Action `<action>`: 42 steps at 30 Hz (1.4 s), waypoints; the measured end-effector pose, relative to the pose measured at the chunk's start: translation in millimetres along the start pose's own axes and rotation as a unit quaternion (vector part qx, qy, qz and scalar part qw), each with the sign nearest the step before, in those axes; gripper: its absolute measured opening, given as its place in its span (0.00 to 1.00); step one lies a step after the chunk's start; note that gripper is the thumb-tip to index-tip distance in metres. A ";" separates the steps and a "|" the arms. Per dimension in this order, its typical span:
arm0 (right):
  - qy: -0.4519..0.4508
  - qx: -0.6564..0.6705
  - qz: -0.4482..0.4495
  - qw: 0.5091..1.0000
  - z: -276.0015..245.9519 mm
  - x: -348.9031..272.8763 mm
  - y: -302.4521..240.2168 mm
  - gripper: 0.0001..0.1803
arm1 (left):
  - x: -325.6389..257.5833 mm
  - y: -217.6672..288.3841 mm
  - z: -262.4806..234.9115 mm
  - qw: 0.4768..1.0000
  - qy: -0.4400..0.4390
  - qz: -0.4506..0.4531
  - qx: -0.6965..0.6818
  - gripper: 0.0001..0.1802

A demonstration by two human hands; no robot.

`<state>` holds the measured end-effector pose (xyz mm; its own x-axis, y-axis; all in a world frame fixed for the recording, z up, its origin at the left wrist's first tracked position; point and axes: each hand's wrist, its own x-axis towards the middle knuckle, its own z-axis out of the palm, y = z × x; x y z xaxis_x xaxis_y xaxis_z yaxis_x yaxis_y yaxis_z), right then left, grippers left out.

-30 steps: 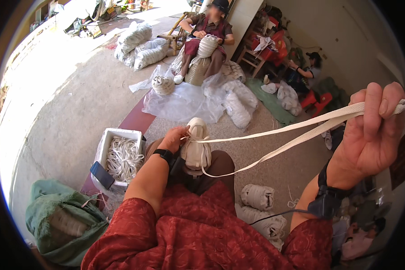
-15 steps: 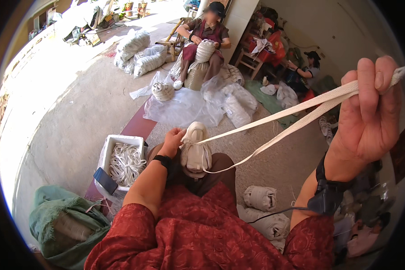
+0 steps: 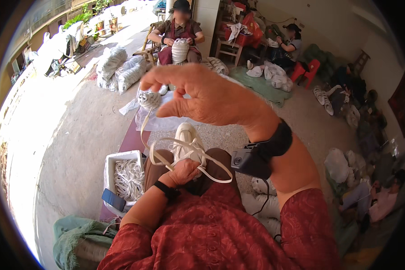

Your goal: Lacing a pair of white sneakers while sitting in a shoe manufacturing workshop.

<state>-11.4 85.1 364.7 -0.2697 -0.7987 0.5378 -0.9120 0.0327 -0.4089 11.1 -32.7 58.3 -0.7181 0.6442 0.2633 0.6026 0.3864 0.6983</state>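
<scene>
Head view, sole view. A pale shoe [image 3: 184, 140] stands at the centre of the frame, between the wearer's knees. Its long axis runs nearly up and down the frame; the toe points to the top edge, the opening towards the wearer at the lower edge.

The left hand [image 3: 186, 172] is the nearer: it touches the shoe's near end, fingers curled in. What they close on is hidden.

The right hand [image 3: 211, 99] hangs above the shoe at upper centre, apart from it, thumb and fingers wide apart and pointing to the left of the frame. From this hand, the shoe lies towards the lower edge.

A flat white lace [image 3: 222, 181] forms loose loops about the left hand and rises towards the right fingertips; whether they hold it cannot be told.

A white bin [image 3: 109, 173] of laces stands lower left, near the left forearm.
</scene>
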 end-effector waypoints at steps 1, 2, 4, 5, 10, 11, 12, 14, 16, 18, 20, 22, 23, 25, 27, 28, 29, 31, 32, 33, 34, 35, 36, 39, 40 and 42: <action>0.041 -0.032 0.032 0.998 17.4 -24.1 36.0 0.21 | -1.3 -3.3 0.0 1.000 -0.004 0.019 0.002 0.08; -0.003 -0.022 0.163 0.986 25.3 -47.6 56.7 0.21 | 1.6 -5.1 -0.5 0.999 -0.009 0.042 0.002 0.09; 0.047 0.017 0.300 0.953 64.7 -108.2 117.3 0.19 | 4.0 7.7 -6.0 0.997 0.017 0.044 0.055 0.10; 0.071 0.012 0.343 0.936 89.1 -141.1 147.6 0.19 | 5.5 9.0 -3.6 0.998 0.032 0.058 -0.004 0.10; 0.169 0.031 0.422 0.890 181.0 -210.9 213.5 0.15 | 0.7 -7.4 0.0 0.994 0.050 0.077 -0.058 0.12; 0.201 0.068 0.443 0.871 187.8 -208.6 215.4 0.13 | 2.2 -4.4 1.8 0.990 0.085 0.087 -0.073 0.13; 0.198 0.075 0.446 0.870 192.3 -206.7 218.5 0.13 | 2.1 -4.8 2.0 0.990 0.084 0.080 -0.074 0.13; 0.250 0.127 0.413 0.867 197.7 -203.2 219.4 0.05 | 1.2 -5.3 2.8 0.991 0.079 0.053 -0.096 0.13; 0.213 0.199 0.435 0.852 193.7 -202.3 220.2 0.02 | 3.2 -3.6 2.2 0.988 0.090 0.049 -0.112 0.12; 0.177 0.267 0.454 0.831 187.0 -207.8 225.3 0.03 | 5.1 -3.6 1.9 0.985 0.101 0.049 -0.129 0.12; 0.128 0.418 0.401 0.805 181.2 -214.9 231.4 0.05 | 5.6 -3.6 1.4 0.979 0.108 0.030 -0.170 0.11; 0.149 0.476 0.403 0.768 183.7 -218.0 233.5 0.05 | 6.4 2.2 -2.3 0.973 0.089 -0.002 -0.214 0.10; 0.233 0.534 0.437 0.685 180.9 -211.8 226.8 0.06 | 6.9 2.3 -3.9 0.977 0.081 -0.003 -0.199 0.10; 0.311 0.584 0.463 0.589 184.8 -205.4 221.9 0.08 | 7.2 2.3 -4.6 0.981 0.073 -0.005 -0.182 0.10; 0.359 0.542 0.477 0.592 192.2 -203.8 217.3 0.13 | 8.6 3.9 -3.0 0.978 0.080 0.013 -0.194 0.11; 0.358 0.543 0.476 0.592 193.0 -203.1 221.1 0.13 | 9.4 5.0 -4.4 0.978 0.080 0.012 -0.193 0.11; 0.255 0.399 0.499 0.726 191.0 -198.1 224.5 0.14 | 10.2 6.1 -7.0 0.983 0.070 0.013 -0.172 0.11; 0.110 0.091 0.473 0.869 191.3 -187.3 227.2 0.19 | 11.2 6.1 -9.5 0.987 0.058 0.012 -0.150 0.11; 0.110 0.092 0.472 0.870 193.7 -179.2 226.3 0.19 | 12.9 5.7 -10.1 0.991 0.062 0.015 -0.120 0.13; 0.091 0.031 0.500 0.861 196.6 -171.7 225.1 0.21 | 13.3 7.7 -10.6 0.994 0.066 0.019 -0.090 0.15; 0.071 -0.030 0.525 0.847 198.9 -167.0 223.4 0.24 | 10.9 13.9 -9.1 0.994 0.067 0.018 -0.088 0.15; 0.072 -0.029 0.523 0.849 202.0 -166.3 225.9 0.24 | 11.5 30.2 -12.5 0.958 0.052 -0.106 -0.262 0.17; 0.085 -0.054 0.532 0.841 206.2 -168.2 230.3 0.24 | 9.7 47.0 -16.6 0.877 0.035 -0.223 -0.424 0.20; 0.115 -0.068 0.535 0.834 212.6 -172.5 240.4 0.24 | -9.6 110.2 -30.1 0.880 -0.048 -0.143 -0.450 0.22; 0.131 -0.060 0.530 0.836 213.4 -174.1 241.5 0.23 | -14.9 117.2 -33.9 0.877 -0.046 -0.106 -0.466 0.22; 0.135 -0.099 0.512 0.842 218.4 -173.1 240.7 0.23 | -27.2 112.7 -30.3 0.905 -0.045 -0.080 -0.416 0.20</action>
<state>-116.7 100.0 12.2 -0.9827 -0.1253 0.1363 -0.1840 0.7423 -0.6443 88.1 -26.7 150.0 -0.7193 0.6895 0.0850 -0.0040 -0.1265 0.9920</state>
